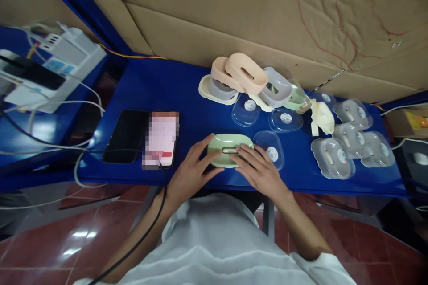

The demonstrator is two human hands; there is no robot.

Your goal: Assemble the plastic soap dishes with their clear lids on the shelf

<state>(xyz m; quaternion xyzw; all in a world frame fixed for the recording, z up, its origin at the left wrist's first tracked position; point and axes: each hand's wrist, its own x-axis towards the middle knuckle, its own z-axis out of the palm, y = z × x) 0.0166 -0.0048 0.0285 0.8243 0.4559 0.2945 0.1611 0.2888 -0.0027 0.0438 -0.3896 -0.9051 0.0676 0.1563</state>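
A pale green oval dish [230, 140] with a slot in its middle lies near the front edge of the blue table. Around its left end is my left hand [194, 171], thumb and fingers gripping the rim. My right hand [259, 167] holds the right end, its fingers laid over the dish towards the slot. Just right of the dish, partly behind my right hand, is a clear lid [279, 147] with a round sticker.
Peach [240, 64], grey [282, 81] and cream dishes are piled at the back against cardboard. More clear lids [245, 116] lie before them. Several clear-covered dishes [329, 167] stand right. Two phones [125, 136] lie left; a black cable crosses my left arm.
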